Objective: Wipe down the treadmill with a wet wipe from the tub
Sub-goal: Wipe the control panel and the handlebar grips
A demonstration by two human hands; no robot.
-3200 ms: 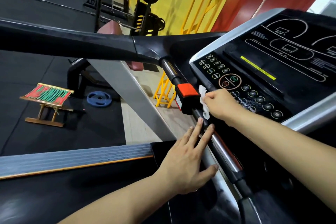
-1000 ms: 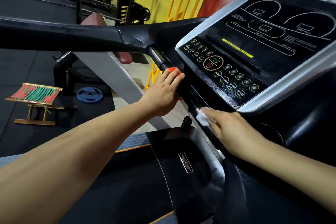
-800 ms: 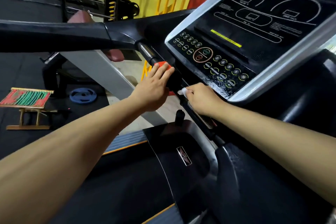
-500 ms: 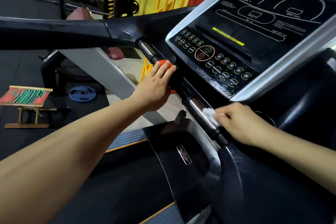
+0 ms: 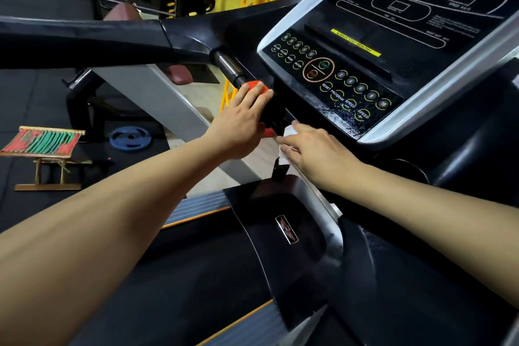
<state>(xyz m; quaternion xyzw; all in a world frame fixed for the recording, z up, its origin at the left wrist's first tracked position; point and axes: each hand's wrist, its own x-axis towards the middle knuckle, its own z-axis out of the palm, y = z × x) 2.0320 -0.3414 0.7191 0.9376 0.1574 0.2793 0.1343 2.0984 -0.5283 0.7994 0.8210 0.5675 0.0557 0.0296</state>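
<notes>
The treadmill's black console (image 5: pixel 393 36) with round buttons fills the upper right, its lower edge wet. A metal handlebar (image 5: pixel 227 64) runs below it, carrying an orange and black safety block (image 5: pixel 257 86). My left hand (image 5: pixel 241 123) rests over that block, fingers flat against it. My right hand (image 5: pixel 311 149) presses a white wet wipe (image 5: pixel 288 137) onto the bar just right of the block, below the console's lower corner. The tub is out of sight.
The black motor cover (image 5: pixel 280 233) with a small badge lies under my arms. A long black side rail (image 5: pixel 84 39) crosses the left. On the gym floor stand a small woven stool (image 5: pixel 42 146) and a blue weight plate (image 5: pixel 130 139); weight racks stand behind.
My right hand has slid the wipe back up the bar toward the orange block, after being lower down half a second ago. My left hand has stayed on the block.
</notes>
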